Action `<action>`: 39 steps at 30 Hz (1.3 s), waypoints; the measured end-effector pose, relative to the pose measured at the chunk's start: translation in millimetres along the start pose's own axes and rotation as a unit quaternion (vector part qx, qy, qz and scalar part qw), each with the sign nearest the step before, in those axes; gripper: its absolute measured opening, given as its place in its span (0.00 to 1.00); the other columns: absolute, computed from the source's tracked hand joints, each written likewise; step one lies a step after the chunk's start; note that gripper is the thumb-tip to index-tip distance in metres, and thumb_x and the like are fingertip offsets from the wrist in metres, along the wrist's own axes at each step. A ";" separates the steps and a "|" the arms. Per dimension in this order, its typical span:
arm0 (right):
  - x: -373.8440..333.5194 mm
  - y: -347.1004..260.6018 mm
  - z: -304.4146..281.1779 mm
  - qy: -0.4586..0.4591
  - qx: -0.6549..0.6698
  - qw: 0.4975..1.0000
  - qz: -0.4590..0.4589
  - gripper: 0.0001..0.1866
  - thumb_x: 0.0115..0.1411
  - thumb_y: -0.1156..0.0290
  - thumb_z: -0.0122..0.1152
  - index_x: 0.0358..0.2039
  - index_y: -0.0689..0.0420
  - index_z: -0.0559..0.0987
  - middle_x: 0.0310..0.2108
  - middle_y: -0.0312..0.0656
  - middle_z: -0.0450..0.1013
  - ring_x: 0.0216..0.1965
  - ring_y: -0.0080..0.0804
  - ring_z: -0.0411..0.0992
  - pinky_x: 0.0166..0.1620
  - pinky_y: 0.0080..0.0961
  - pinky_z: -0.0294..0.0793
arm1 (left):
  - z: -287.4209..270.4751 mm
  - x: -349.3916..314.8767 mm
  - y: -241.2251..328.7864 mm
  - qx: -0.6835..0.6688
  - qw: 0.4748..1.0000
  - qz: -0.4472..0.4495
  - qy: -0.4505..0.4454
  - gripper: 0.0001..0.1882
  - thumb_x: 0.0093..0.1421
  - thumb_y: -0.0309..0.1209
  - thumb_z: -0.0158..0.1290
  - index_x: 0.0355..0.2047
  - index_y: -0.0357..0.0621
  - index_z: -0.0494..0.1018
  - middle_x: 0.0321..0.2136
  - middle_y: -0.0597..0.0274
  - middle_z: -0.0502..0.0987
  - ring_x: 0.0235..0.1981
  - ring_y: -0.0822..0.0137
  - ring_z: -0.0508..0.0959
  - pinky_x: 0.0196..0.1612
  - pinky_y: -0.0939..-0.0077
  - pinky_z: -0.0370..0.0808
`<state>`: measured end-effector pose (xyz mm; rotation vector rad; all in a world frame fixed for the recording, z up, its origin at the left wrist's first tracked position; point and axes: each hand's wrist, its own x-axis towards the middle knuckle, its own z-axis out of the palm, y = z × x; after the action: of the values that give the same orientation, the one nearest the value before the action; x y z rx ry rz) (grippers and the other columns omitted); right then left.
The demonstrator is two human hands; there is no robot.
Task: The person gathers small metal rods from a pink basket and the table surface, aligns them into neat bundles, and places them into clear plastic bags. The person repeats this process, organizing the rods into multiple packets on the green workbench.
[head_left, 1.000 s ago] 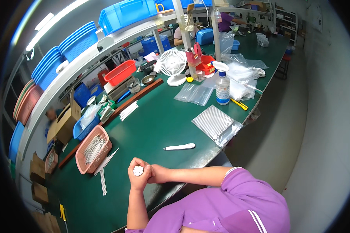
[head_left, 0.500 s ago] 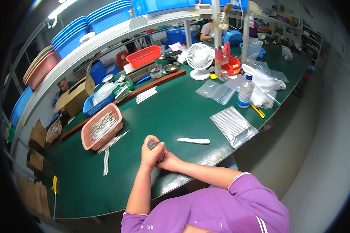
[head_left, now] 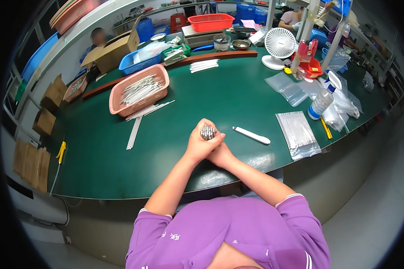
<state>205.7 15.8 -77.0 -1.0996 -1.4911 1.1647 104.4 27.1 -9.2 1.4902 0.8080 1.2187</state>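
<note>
A tight bundle of thin metal rods [head_left: 207, 132] stands on end between my hands, its grey round tips showing at the top. My left hand [head_left: 196, 145] is wrapped round the upper part, fingers closed. Lower down, my right hand [head_left: 221, 154] closes round it too, its thumb against my left hand; the rods' lower ends are hidden. Just right of my hands lies a white box cutter [head_left: 252, 135]. Loose rods [head_left: 134, 132] lie to the left, beside a pink plastic basket [head_left: 116, 105] holding many more. At the right, a clear bag of rods [head_left: 298, 134] rests flat.
The green table [head_left: 90, 166] carries a white fan [head_left: 279, 44], a spray bottle [head_left: 319, 105], a yellow pen-like tool [head_left: 326, 129] and plastic bags [head_left: 285, 87]. A brown bar [head_left: 238, 54] runs along the back. A yellow air gun [head_left: 61, 151] is at the left edge. Co-workers sit beyond.
My view has tilted and turned, so the table sits higher in the picture. Both hands stay clasped on the rods, whose tips now face me more directly; the rods' sides are hidden now.
</note>
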 end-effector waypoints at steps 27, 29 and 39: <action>16.5 -84.2 -40.7 -0.088 0.030 0.995 0.038 0.11 0.55 0.69 0.67 0.36 0.58 0.77 0.30 0.33 0.76 0.34 0.20 0.73 0.38 0.22 0.75 | -38.0 0.5 -1.2 0.026 0.998 0.059 -0.014 0.35 0.64 0.51 0.51 0.62 0.39 0.61 0.58 0.52 0.69 0.60 0.62 0.68 0.65 0.62 0.61; 18.2 -54.8 -41.3 -0.062 0.009 0.998 -0.002 0.12 0.54 0.71 0.66 0.38 0.58 0.78 0.33 0.34 0.76 0.37 0.22 0.74 0.41 0.24 0.75 | -21.3 7.4 23.1 0.058 0.989 -0.064 -0.118 0.34 0.56 0.37 0.63 0.60 0.38 0.65 0.56 0.56 0.71 0.56 0.65 0.71 0.62 0.67 0.64; 44.7 -32.7 -39.3 -0.051 0.129 0.990 -0.001 0.16 0.53 0.71 0.67 0.42 0.58 0.75 0.39 0.35 0.74 0.41 0.24 0.73 0.44 0.25 0.75 | -12.6 46.4 -6.9 0.078 0.993 -0.076 -0.051 0.18 0.54 0.32 0.65 0.42 0.37 0.74 0.47 0.59 0.78 0.46 0.70 0.77 0.54 0.72 0.72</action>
<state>232.6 60.8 -33.8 -0.8733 -1.3716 1.3855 105.4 75.2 -2.7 1.5729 0.9472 0.9779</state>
